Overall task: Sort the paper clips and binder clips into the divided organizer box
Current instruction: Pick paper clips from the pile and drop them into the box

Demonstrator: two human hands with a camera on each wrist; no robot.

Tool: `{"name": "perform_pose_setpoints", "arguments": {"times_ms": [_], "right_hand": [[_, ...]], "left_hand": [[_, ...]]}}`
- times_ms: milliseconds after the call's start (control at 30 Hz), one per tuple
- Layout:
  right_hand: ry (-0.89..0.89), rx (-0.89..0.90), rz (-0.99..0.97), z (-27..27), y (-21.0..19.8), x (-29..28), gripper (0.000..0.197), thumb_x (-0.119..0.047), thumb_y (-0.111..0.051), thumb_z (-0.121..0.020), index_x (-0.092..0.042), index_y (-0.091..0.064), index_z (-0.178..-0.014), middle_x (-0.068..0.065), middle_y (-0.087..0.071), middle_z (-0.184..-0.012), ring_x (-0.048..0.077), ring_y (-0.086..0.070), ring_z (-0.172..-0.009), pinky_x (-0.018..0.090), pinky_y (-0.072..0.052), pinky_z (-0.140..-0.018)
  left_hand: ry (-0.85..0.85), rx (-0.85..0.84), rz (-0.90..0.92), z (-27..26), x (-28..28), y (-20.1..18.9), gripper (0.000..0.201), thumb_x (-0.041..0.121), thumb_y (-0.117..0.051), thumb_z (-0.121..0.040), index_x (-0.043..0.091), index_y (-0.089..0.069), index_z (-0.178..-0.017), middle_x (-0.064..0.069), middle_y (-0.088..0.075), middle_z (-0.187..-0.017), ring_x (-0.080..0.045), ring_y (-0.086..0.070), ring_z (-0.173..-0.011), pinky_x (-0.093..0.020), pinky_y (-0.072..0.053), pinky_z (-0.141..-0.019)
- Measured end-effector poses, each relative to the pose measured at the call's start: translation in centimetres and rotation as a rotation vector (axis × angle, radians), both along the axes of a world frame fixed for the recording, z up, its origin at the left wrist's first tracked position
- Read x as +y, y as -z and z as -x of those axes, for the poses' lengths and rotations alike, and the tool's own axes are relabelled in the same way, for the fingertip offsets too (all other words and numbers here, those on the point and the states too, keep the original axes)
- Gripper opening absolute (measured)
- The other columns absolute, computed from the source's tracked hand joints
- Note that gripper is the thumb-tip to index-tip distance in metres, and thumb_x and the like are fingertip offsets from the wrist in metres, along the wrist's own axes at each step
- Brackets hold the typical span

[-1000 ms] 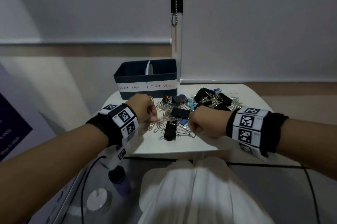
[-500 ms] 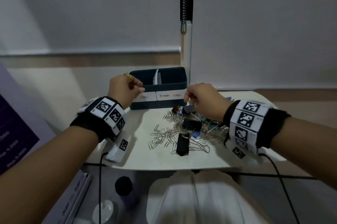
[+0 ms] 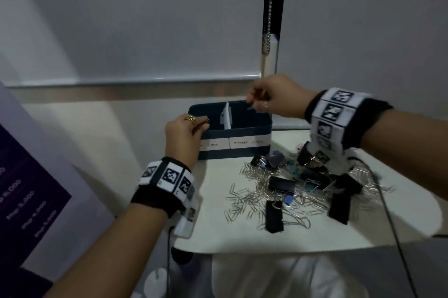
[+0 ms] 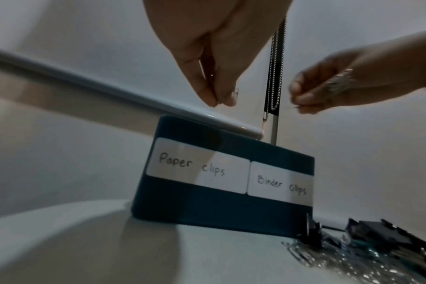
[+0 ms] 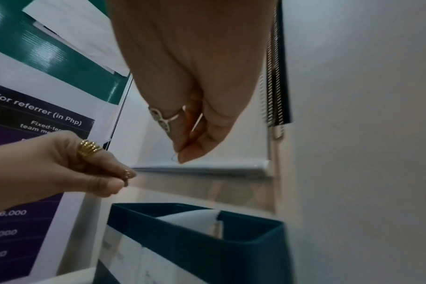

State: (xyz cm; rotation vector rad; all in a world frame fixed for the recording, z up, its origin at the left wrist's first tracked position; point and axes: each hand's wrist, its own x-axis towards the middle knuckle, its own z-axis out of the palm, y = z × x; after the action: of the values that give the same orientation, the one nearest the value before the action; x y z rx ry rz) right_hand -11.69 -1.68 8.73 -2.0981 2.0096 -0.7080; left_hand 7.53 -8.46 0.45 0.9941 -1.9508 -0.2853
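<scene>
The dark teal organizer box (image 3: 234, 153) stands at the back of the white table; a white divider (image 3: 226, 116) splits it, and its labels read "Paper clips" (image 4: 191, 166) and "Binder clips" (image 4: 280, 184). My left hand (image 3: 204, 123) hovers over the left compartment and pinches a paper clip (image 5: 126, 182). My right hand (image 3: 251, 102) is higher, above the box just right of the divider, and pinches a thin silver paper clip (image 5: 174, 158). A mixed pile of silver paper clips (image 3: 252, 192) and black binder clips (image 3: 281, 183) lies in front of the box.
A purple poster (image 3: 26, 191) leans at the left. A bead chain (image 3: 268, 19) hangs down behind the box. A black cable (image 3: 392, 222) crosses the table's right side. The table's front edge (image 3: 278, 250) is close to my body.
Both hands rose from the clip pile and moved back to the box. The left is now over the left compartment, the right above the box near the divider.
</scene>
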Motion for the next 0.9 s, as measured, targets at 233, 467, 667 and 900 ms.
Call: {"name": "perform_pose_setpoints", "arguments": {"times_ms": [233, 467, 667, 900], "right_hand": [[-0.097, 0.057, -0.039, -5.1, 5.4, -5.5, 0.03, -0.008, -0.054, -0.09, -0.013, -0.054, -0.119, 0.003, -0.066, -0.1, 0.01, -0.056, -0.08, 0.023, -0.047, -0.08], [-0.131, 0.126, -0.151, -1.7, 4.8, -3.7, 0.046, -0.016, -0.049, -0.093, -0.02, -0.038, -0.138, 0.004, -0.052, -0.135, 0.019, -0.05, -0.122, 0.029, -0.04, -0.101], [-0.295, 0.242, -0.229, 3.1, 4.8, -0.3, 0.046, -0.02, -0.055, -0.091, -0.017, -0.042, -0.135, 0.007, -0.036, -0.141, 0.02, -0.038, -0.128, 0.026, -0.031, -0.105], [-0.588, 0.302, -0.316, 4.5, 1.5, 0.2, 0.016, -0.01, -0.054, -0.088, -0.011, -0.062, -0.102, 0.001, -0.054, -0.103, 0.005, -0.042, -0.085, 0.018, -0.043, -0.083]], "left_hand": [[0.081, -0.096, 0.125, 1.3, -1.7, 1.1, 0.011, -0.006, -0.065, -0.076, -0.005, -0.073, -0.084, -0.021, -0.069, -0.078, -0.026, -0.065, -0.067, -0.023, -0.049, -0.066], [-0.015, -0.276, 0.007, 1.6, -2.1, 0.8, 0.022, 0.009, -0.057, -0.09, 0.009, -0.07, -0.107, -0.011, -0.071, -0.106, -0.024, -0.066, -0.097, -0.026, -0.048, -0.092], [-0.001, -0.553, -0.075, 2.0, -2.8, -1.6, 0.026, 0.005, -0.056, -0.09, 0.01, -0.067, -0.113, -0.012, -0.068, -0.113, -0.026, -0.064, -0.104, -0.026, -0.042, -0.095], [0.199, -1.129, -0.226, 3.4, -4.5, -8.4, 0.047, 0.025, -0.06, -0.088, 0.017, -0.049, -0.133, -0.01, -0.048, -0.135, -0.027, -0.045, -0.123, -0.032, -0.036, -0.103]]}}
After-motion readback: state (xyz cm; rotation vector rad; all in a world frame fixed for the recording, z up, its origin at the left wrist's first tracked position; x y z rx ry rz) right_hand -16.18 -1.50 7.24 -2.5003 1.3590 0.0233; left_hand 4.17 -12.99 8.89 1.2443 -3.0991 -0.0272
